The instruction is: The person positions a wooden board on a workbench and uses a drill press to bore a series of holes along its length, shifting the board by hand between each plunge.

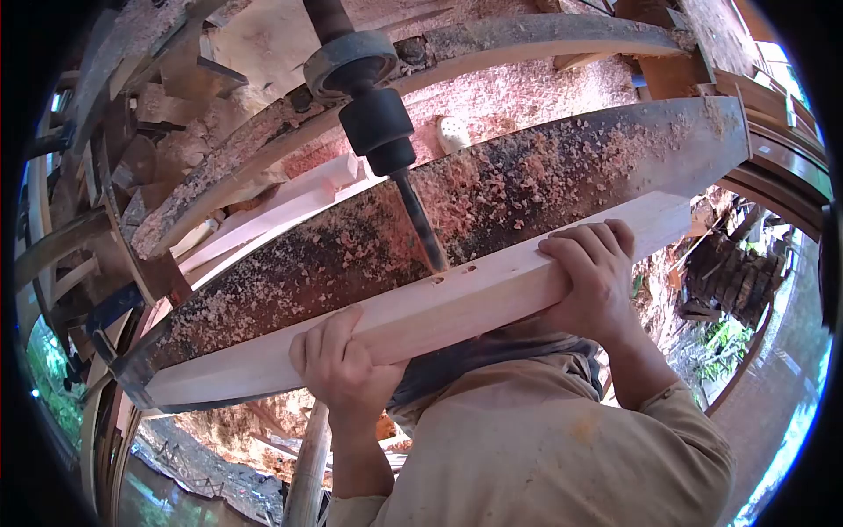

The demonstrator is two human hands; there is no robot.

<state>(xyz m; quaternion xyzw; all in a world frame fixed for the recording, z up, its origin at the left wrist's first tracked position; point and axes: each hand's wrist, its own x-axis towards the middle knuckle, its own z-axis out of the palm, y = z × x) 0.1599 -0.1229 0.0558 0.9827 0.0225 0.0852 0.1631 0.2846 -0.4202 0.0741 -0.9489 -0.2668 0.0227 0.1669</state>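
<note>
Pale timber beam (pixel 474 303), lying aslant between and beyond both hands on a dark worktable (pixel 562 158) strewn with pinkish chips. The left hand (pixel 347 364) is closed over the beam's near edge, fingers curled across the upper face; the right hand (pixel 597 277) is likewise closed on it, farther toward the opposite end. Neither holds anything else.

Between the hands, on the upper face, are two small openings (pixel 470 269), close together. These appear to be finished cuts, though their depth cannot be seen; the work is thus judged at least partly done, and how much is left cannot be told. The drill bit (pixel 420 220) slants down from its chuck (pixel 378 127), its tip beside the openings; whether it enters the wood is unclear. Beyond the table lie a curved timber (pixel 527 44) and, ahead of the left hand, pale offcuts (pixel 272 211).
</note>
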